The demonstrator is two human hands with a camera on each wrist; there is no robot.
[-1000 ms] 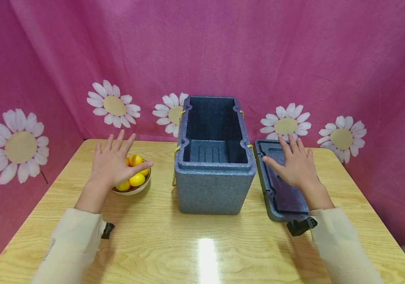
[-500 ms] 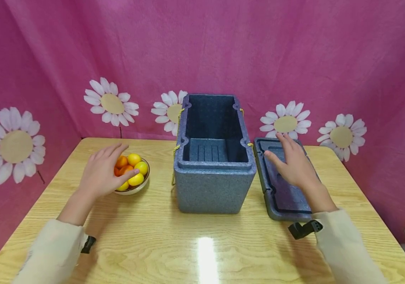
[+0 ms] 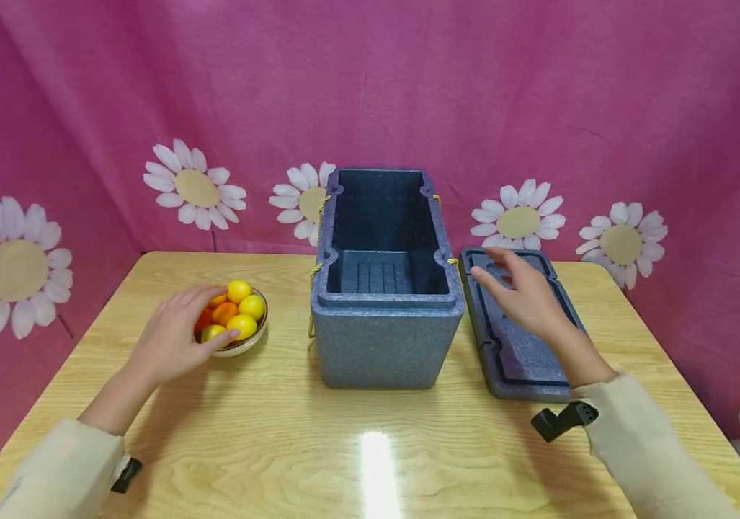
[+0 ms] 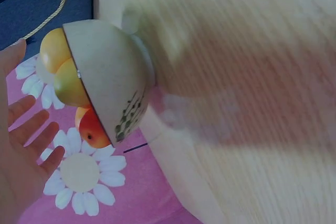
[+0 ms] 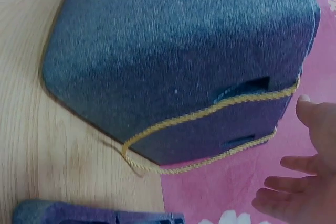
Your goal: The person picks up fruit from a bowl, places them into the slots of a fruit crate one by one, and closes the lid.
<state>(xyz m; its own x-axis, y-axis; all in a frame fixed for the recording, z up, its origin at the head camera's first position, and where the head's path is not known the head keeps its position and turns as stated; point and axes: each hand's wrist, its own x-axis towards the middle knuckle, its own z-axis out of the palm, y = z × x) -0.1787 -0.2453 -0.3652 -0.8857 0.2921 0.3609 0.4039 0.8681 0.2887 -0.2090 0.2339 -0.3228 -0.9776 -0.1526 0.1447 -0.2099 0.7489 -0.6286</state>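
A bowl [image 3: 249,346] holding yellow and orange-red round fruits [image 3: 241,326] stands on the left of the table. My left hand [image 3: 171,335] hovers at its left side, fingers spread over the fruits and thumb in front of them. In the left wrist view the fingers are apart from the pale bowl [image 4: 105,72], which has a green plant print. My right hand [image 3: 528,299] is held over the grey foam lid [image 3: 532,360], fingers loosely extended and holding nothing. Between the hands stands a deep grey foam box [image 3: 382,349] without its lid, its visible floor bare.
Yellow rope [image 5: 210,111] hangs in a loop along the box's side. The wooden table [image 3: 279,447] ends at a pink curtain [image 3: 370,86] printed with large white flowers, behind and at both sides.
My left hand has moved lower and to the left, its spread fingers bending toward the fruits. My right hand has turned slightly inward above the lid. The view has shifted a little.
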